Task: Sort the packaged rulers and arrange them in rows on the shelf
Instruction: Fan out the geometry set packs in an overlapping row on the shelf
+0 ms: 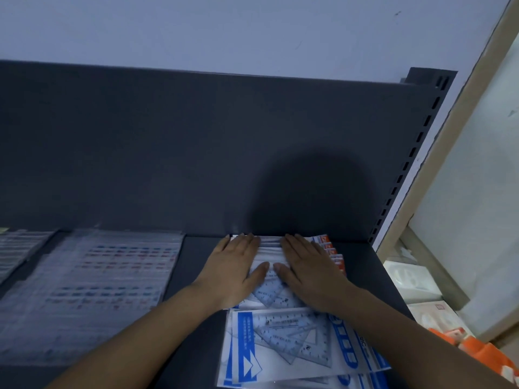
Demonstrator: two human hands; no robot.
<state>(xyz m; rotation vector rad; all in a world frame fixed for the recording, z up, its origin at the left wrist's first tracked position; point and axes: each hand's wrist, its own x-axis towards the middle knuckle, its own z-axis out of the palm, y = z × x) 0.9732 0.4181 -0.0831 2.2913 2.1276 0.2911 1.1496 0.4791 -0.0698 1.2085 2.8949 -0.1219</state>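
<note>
The 2 hands lie flat with fingers straight, left hand (238, 265) beside right hand (306, 265), pressing a fanned stack of ruler-set packets (269, 248) whose far edge meets the back panel (196, 150). Just nearer than the wrists lies a blue-and-white packet stack (295, 341); clear ruler packs (106, 276) lie left of them. An uneven push could likely skew the slippery packets.
</note>
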